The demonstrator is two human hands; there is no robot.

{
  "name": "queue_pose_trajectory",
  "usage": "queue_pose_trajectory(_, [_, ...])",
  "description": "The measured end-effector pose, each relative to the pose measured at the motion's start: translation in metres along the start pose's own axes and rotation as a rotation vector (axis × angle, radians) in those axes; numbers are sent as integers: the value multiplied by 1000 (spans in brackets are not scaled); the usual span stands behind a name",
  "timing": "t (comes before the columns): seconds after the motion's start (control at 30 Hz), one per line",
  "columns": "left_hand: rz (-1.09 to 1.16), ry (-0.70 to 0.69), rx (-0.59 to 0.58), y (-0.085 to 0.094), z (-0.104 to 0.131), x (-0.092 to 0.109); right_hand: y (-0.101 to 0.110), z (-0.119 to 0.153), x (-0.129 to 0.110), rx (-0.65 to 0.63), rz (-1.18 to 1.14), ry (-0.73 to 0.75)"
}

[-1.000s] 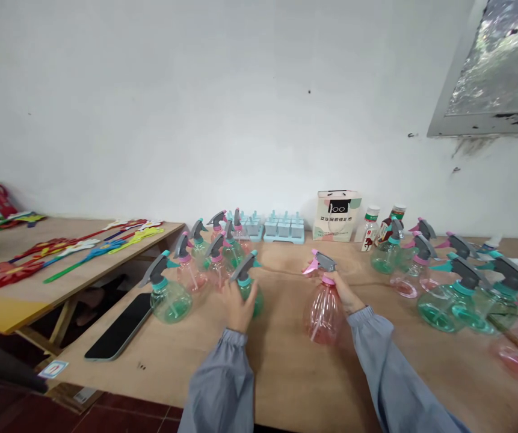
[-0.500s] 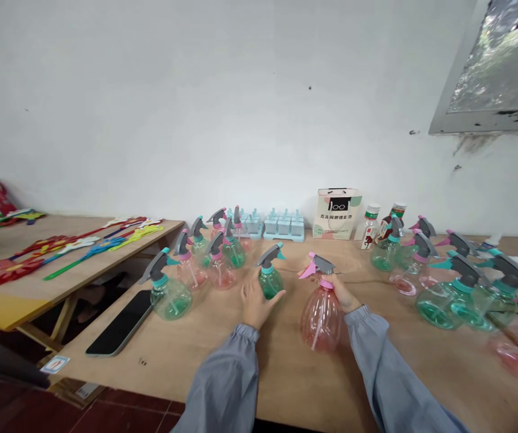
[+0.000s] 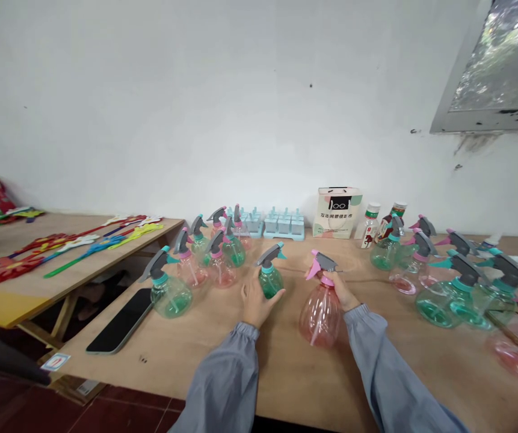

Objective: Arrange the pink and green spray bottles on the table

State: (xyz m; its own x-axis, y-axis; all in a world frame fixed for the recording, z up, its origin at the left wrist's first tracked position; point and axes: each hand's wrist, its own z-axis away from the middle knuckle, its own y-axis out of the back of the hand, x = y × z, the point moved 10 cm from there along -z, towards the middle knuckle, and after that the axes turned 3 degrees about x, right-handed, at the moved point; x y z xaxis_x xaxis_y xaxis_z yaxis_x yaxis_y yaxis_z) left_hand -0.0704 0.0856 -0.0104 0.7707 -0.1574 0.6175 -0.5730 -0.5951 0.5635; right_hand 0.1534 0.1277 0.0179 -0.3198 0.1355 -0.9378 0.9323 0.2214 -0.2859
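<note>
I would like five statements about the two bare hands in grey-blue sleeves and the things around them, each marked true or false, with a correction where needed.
1. The left hand is curled around a round, transparent green plastic spray bottle. True.
2. The grey plastic spray head on that bottle has pink trim. False: its trim is teal.
3. The right hand grips a round, transparent pink plastic spray bottle near its neck. True.
4. The flat black smartphone lies between the two hands. False: the smartphone lies left of the left hand, on the brown wooden table.
5. A cream paper bag printed with black glasses stands upright near the white wall. True.
</note>
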Motion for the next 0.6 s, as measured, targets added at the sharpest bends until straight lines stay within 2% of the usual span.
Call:
queue_pose_trajectory(0.07, [6,-2,-2,0,0,1,4,0,0,28,-12,9])
queue_pose_trajectory(0.27, [8,6,-10,-1,0,-1,-1,1,8,-12,9,-38])
queue_pose_trajectory(0.47, [16,-19,-15,-1,0,1,10,-1,0,95,-52,13])
queue_pose_trajectory(0.6, [9,-22,3,-1,0,0,5,3,1,38,-35,-16])
